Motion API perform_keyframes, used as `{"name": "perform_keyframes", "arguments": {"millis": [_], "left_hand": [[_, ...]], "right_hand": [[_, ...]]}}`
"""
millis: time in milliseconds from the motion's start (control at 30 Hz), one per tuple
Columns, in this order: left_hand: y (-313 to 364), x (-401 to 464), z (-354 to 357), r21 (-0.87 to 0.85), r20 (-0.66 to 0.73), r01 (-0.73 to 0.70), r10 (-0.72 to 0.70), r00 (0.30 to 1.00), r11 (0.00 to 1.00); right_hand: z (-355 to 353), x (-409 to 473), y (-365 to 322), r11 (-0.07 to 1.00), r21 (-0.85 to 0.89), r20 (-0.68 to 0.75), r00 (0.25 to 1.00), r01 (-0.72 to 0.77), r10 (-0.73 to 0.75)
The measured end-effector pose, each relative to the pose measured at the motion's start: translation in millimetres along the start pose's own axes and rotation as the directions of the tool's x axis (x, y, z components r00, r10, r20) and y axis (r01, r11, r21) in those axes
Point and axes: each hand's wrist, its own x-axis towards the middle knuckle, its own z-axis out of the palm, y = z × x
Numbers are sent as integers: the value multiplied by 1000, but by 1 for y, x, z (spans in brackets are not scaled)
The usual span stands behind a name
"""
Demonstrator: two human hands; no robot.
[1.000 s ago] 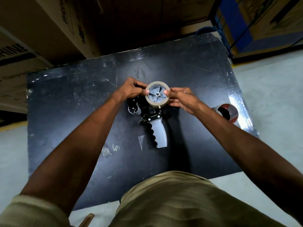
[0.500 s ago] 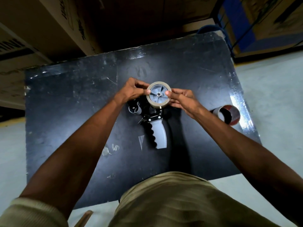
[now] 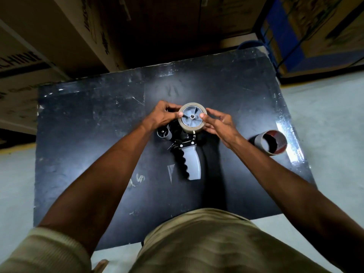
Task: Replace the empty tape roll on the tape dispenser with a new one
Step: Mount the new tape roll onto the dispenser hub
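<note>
A tape dispenser lies flat on the black table (image 3: 88,154), its grey handle (image 3: 192,164) pointing toward me. A tan tape roll (image 3: 194,129) sits around the dispenser's grey spoked hub (image 3: 192,117). My left hand (image 3: 163,115) pinches the roll's left edge and my right hand (image 3: 218,123) pinches its right edge, thumbs resting on the rim. The empty cardboard core (image 3: 269,142), with a red inner rim, lies on its side near the table's right edge, apart from both hands.
Cardboard boxes (image 3: 59,36) stand stacked behind the table on the left and back. A blue metal rack (image 3: 279,46) holds more boxes at the back right. Scraps of tape (image 3: 171,170) stick to the table left of the handle. Pale floor surrounds the table.
Both hands stay on the tape roll on the hub with only slight finger shifts. The camera view drifted a little; the dispenser and the empty core have not moved.
</note>
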Motion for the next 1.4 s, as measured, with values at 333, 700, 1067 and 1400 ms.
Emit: {"name": "perform_keyframes", "arguments": {"millis": [333,700,1067,1400], "left_hand": [[15,-51,15,306,-475,86,74,877,948],[22,-72,33,582,-266,287,-156,951,761],[17,-67,49,563,-371,249,-28,928,788],[6,-64,38,550,-316,207,-28,948,809]], "right_hand": [[1,-1,-4,999,-20,-10,999,-46,46],[2,4,8,999,-29,-66,997,-46,44],[4,5,13,997,-9,-107,992,-75,73],[8,2,13,993,-105,-158,987,-52,35]]}}
